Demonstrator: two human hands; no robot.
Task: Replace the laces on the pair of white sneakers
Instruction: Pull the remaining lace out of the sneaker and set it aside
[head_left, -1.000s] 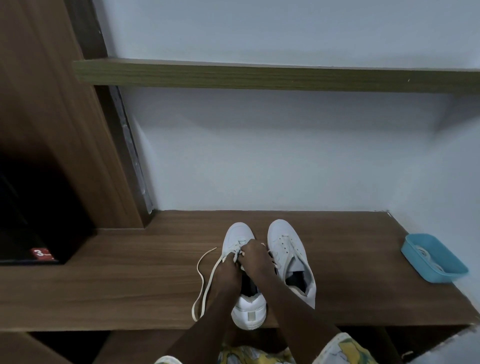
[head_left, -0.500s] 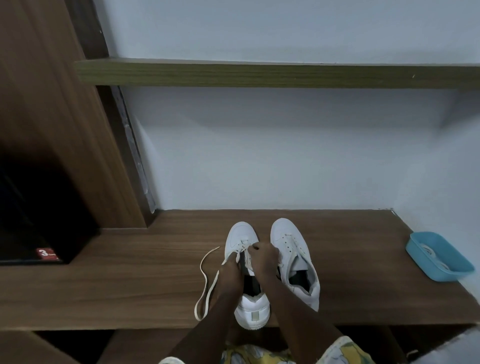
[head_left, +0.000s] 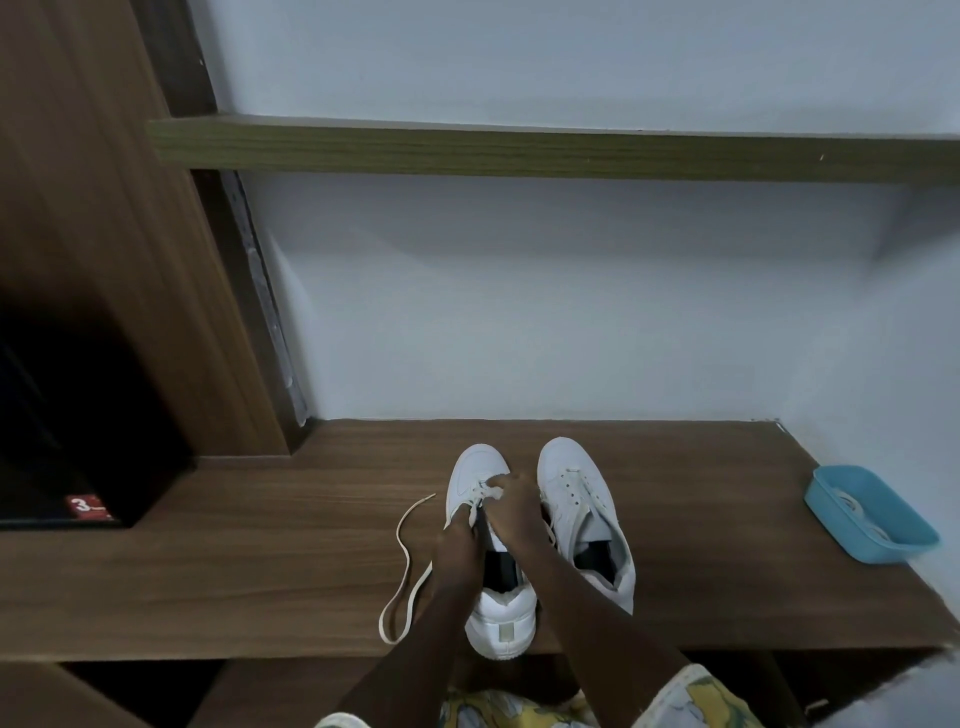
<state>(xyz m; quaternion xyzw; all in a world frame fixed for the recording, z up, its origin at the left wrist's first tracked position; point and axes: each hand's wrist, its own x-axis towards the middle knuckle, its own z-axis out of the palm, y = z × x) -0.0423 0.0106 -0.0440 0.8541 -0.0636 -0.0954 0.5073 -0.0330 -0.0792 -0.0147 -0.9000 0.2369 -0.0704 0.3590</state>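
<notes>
Two white sneakers stand side by side on the wooden desk (head_left: 260, 561), toes toward the wall. The left sneaker (head_left: 475, 470) has its heel over the desk's front edge. A white lace (head_left: 408, 566) trails from its eyelets in a loop to the left on the wood. My left hand (head_left: 457, 545) grips the left side of this shoe by the lace. My right hand (head_left: 511, 506) pinches the lace at the upper eyelets. The right sneaker (head_left: 576, 499) lies untouched beside them, its eyelets bare.
A blue plastic tray (head_left: 872, 545) with white laces in it sits at the desk's right end by the wall. A wooden shelf (head_left: 519, 150) runs above. A dark cabinet opening with a red label (head_left: 85, 506) is at the left.
My right hand has crept a little toward the toe along the eyelets. The loose lace loop has shifted slightly on the desk. The view has drifted a bit.
</notes>
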